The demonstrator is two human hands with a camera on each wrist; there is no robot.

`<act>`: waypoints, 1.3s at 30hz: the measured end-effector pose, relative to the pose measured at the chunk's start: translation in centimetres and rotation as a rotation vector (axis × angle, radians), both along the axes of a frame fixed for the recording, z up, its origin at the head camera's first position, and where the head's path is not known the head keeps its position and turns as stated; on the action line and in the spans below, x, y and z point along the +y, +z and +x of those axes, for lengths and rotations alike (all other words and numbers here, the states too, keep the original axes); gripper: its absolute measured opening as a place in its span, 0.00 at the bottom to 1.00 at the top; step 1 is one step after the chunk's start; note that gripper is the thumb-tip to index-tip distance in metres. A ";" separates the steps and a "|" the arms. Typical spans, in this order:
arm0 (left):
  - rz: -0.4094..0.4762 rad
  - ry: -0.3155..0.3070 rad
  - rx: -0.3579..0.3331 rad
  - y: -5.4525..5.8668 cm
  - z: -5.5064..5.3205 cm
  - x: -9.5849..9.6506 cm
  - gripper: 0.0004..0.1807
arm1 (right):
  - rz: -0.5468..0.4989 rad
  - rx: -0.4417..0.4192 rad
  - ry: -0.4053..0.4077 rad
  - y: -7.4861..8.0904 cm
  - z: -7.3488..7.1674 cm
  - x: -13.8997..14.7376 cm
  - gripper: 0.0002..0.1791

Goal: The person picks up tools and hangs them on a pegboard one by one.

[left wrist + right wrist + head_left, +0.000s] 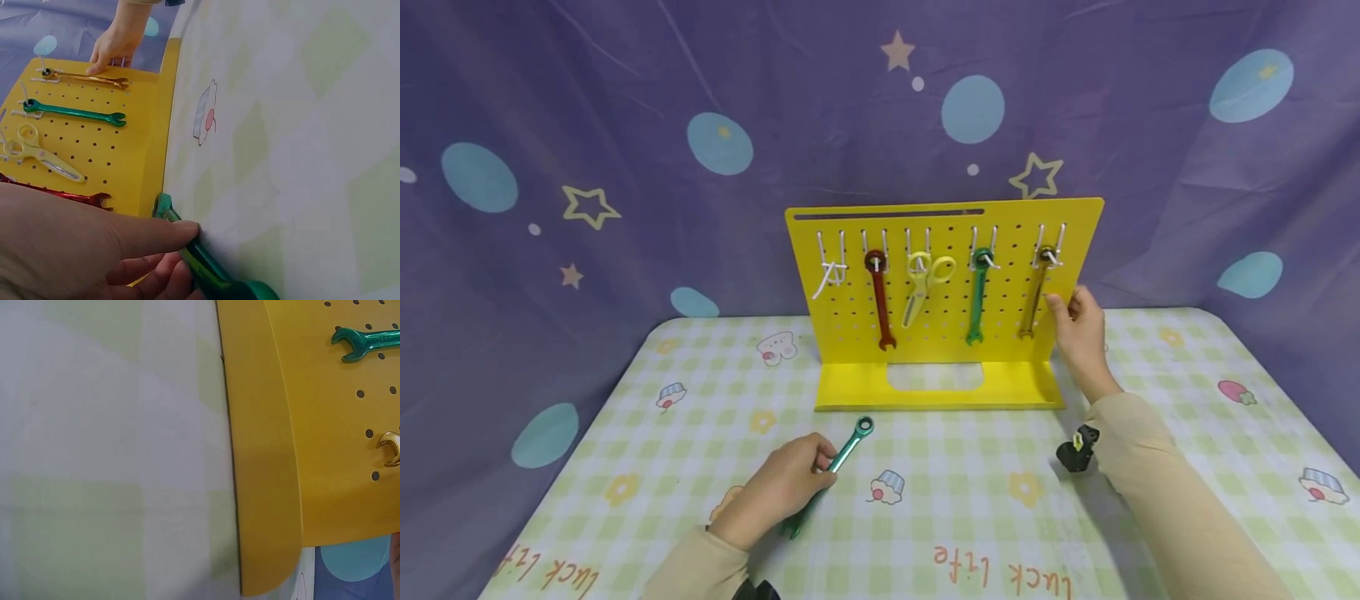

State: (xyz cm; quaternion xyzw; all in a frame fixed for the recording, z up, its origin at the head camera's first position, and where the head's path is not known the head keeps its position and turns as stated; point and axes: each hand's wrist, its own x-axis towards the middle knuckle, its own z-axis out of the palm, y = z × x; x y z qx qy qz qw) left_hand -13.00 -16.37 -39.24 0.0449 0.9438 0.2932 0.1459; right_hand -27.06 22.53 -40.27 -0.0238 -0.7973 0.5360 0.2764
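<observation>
My left hand (782, 483) pinches a shiny green ratchet wrench (847, 450) at mid-handle, slanted above the table in front of the stand. In the left wrist view the thumb presses along this green wrench (203, 262), with curled fingers under it. A yellow pegboard stand (857, 383) stands upright at the table's middle. My right hand (1081, 337) grips its right edge, thumb at the front, other fingers partly hidden behind. From white hooks hang a red wrench (881, 304), yellow scissors (917, 292), a second green wrench (977, 304) and a golden wrench (1035, 296).
The leftmost white hook (830, 271) on the board carries no tool. A checked tablecloth (955, 517) with printed cupcakes and flowers covers the table. Behind it hangs a purple curtain (850, 108) with stars and blue ovals.
</observation>
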 end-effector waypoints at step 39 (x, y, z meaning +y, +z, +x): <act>0.097 0.103 0.271 3.2 -0.9 -1.5 0.08 | -0.015 -0.035 0.018 0.0 0.0 0.1 0.20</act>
